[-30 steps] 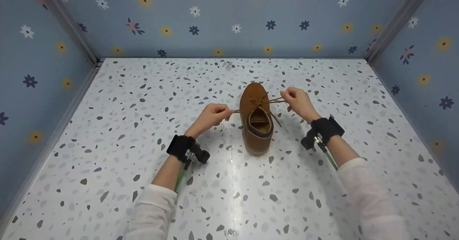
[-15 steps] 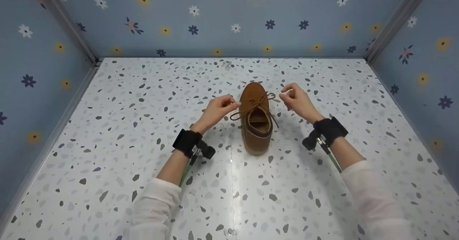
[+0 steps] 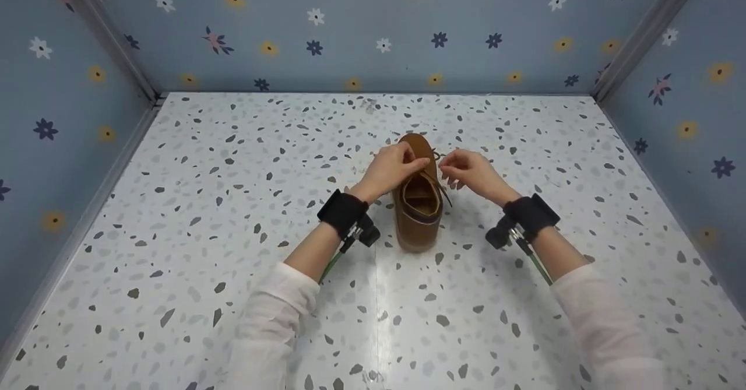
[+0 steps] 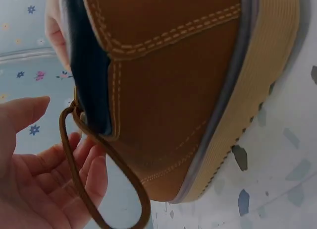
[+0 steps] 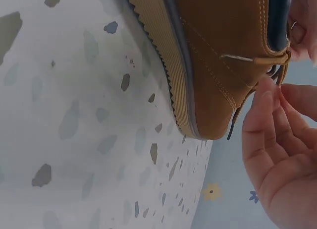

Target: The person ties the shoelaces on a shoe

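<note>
A brown lace-up shoe (image 3: 418, 227) stands upright on the speckled surface, toe pointing away from me. My left hand (image 3: 391, 168) reaches over its front, thumb and fingers spread apart near the lacing. In the left wrist view a loop of brown shoelace (image 4: 72, 164) hangs beside this left hand (image 4: 54, 179), not gripped. My right hand (image 3: 471, 174) is at the shoe's right side, fingers loosely bent. Seen from the right wrist, its fingertips (image 5: 267, 85) are right at the bow's laces (image 5: 270, 60). The left hand hides part of the lacing in the head view.
The white terrazzo-patterned surface (image 3: 204, 232) spreads around the shoe. Blue flowered panels, one at the back (image 3: 349, 28) and one on each side, enclose it. Each wrist wears a black strap (image 3: 344, 214) with a small camera.
Both hands pulled the lace loops outward, then let go of them. Since then my left hand has moved right over the shoe, and the right hand has come slightly left toward it.
</note>
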`<state>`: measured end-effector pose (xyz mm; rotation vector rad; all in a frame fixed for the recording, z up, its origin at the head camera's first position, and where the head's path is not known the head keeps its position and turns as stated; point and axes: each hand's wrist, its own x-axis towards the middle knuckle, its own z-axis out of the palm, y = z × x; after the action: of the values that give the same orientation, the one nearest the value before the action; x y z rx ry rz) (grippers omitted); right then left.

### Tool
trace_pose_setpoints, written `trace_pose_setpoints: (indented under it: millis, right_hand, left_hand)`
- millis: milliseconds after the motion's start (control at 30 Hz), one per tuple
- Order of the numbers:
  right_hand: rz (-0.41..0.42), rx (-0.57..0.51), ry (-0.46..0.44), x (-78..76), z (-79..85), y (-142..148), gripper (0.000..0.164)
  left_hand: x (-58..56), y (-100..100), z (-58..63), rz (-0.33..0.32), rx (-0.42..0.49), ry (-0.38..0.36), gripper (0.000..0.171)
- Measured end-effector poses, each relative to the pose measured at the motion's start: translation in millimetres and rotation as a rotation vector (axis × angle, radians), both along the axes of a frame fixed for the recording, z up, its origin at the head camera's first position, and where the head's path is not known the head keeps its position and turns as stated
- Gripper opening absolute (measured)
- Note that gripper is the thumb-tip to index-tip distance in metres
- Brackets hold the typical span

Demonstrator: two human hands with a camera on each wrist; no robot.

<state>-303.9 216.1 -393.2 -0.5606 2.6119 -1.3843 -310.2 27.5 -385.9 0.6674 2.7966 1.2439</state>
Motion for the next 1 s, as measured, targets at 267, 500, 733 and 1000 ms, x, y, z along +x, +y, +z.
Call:
trace_pose_setpoints:
  millis: [267, 500, 733, 1000]
  right_hand:
    - [0.182, 0.064, 0.142, -12.6, 10.9, -6, 0.042]
    - [0.275, 0.037, 0.149, -7.7, 15.2, -14, 0.038]
    - [0.219, 0.074, 0.13, -19.7, -1.1, -3, 0.031]
    - [0.215, 0.093, 0.145, -23.8, -3.1, -5, 0.022]
  left_hand:
    - [4.4, 9, -3.4, 0.053, -0.038, 0.006, 0.047]
    - [4.4, 7, -4.1, 0.072, 0.005, -0.018, 0.036]
    - [7.0, 15, 1.3, 0.13, -0.134, -0.008, 0.045]
    - [7.9, 27, 4.6, 0.211, -0.318, -0.026, 0.049]
